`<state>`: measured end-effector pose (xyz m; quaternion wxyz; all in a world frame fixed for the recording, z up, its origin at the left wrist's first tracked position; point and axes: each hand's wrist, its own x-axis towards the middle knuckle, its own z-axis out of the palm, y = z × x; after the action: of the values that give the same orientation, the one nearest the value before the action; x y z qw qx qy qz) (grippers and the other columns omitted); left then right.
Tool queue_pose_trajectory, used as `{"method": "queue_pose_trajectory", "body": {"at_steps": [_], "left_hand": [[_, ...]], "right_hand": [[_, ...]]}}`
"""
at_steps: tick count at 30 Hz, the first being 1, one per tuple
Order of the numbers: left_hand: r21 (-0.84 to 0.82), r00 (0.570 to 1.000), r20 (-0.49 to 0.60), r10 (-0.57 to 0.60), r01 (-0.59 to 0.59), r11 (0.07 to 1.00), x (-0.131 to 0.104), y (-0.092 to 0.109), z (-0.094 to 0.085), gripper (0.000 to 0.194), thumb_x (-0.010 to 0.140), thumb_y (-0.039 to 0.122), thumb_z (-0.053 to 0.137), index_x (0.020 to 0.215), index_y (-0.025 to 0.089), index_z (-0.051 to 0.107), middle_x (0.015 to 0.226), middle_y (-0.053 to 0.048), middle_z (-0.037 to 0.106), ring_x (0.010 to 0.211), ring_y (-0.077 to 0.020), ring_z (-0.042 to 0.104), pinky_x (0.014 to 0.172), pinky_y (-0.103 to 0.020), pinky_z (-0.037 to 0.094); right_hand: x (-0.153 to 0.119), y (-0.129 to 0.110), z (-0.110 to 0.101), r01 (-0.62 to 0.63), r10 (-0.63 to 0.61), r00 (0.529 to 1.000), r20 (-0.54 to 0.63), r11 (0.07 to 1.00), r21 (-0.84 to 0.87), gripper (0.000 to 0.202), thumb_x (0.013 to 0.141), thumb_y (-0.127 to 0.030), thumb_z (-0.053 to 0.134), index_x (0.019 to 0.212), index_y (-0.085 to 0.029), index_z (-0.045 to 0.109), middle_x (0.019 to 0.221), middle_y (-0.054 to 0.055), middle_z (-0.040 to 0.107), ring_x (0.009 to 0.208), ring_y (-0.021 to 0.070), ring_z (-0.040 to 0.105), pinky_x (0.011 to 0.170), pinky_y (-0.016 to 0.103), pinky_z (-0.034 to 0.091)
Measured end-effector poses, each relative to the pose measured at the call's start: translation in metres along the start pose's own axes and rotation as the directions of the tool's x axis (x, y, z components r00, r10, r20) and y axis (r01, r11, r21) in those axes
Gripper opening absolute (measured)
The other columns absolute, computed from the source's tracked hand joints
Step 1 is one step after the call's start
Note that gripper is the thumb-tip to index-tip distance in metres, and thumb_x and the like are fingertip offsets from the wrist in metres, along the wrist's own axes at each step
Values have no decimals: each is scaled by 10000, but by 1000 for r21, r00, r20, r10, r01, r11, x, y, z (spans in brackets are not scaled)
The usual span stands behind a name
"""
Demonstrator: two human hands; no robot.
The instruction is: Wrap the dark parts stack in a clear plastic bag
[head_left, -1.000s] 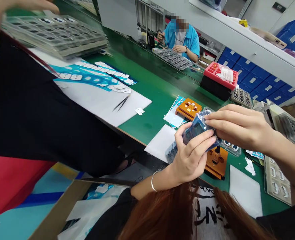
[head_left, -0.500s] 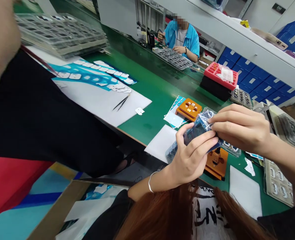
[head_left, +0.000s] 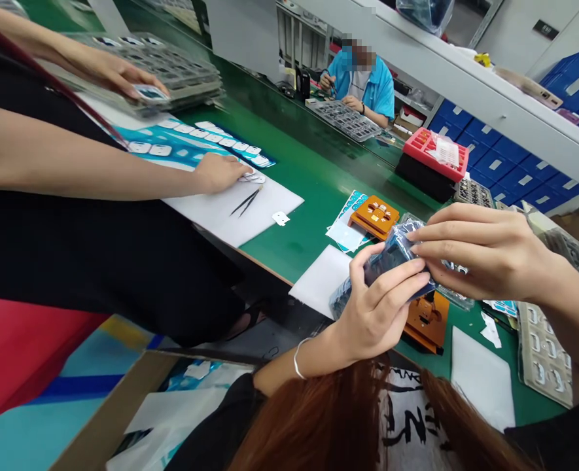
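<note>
A dark blue bundle [head_left: 387,261] in clear plastic wrap is held up over the bench, tilted. My left hand [head_left: 377,307], with a white band at its wrist, wraps round it from below. The fingertips of my right hand [head_left: 480,252] pinch the wrap at its upper end. Behind the bundle is an orange fixture [head_left: 376,216] on blue and white sheets [head_left: 344,230]. A second orange fixture [head_left: 426,320] lies beneath my hands, partly hidden by them. What the wrap contains is too unclear to tell.
At the left another person's hands [head_left: 220,171] work over white foam [head_left: 274,196] with tweezers [head_left: 246,201] and stickers, beside stacked trays [head_left: 191,72]. White pads [head_left: 483,373] and a parts tray [head_left: 544,353] lie right. A person in blue [head_left: 380,85] sits across.
The neighbouring person's hands have come into view, one over the stickers, one holding a small piece by the trays. My hands keep nearly the same hold on the bundle.
</note>
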<state>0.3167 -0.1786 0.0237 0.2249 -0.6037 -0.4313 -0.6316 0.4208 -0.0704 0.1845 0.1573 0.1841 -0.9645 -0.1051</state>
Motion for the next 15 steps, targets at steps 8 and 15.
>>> {"method": "queue_pose_trajectory", "body": {"at_steps": [8,15], "left_hand": [[-11,1000,-2,9,-9,1000,0,0,-1,444,778,-26,573,1194,125,525,1115,-93,693,1271,-226,517,1090,-520,449],[18,1000,-2,-10,10,1000,-4,2,0,414,811,-8,556,1183,175,556,1135,-73,682,1243,-216,543,1093,-505,446]], "right_hand": [[5,1,-3,-150,153,984,93,988,-41,138,999,-238,530,886,-190,593,838,60,686,782,179,652,653,305,556],[3,4,-1,166,-144,982,120,966,-197,249,1020,-136,386,1096,-200,615,932,65,708,834,190,658,712,321,570]]}}
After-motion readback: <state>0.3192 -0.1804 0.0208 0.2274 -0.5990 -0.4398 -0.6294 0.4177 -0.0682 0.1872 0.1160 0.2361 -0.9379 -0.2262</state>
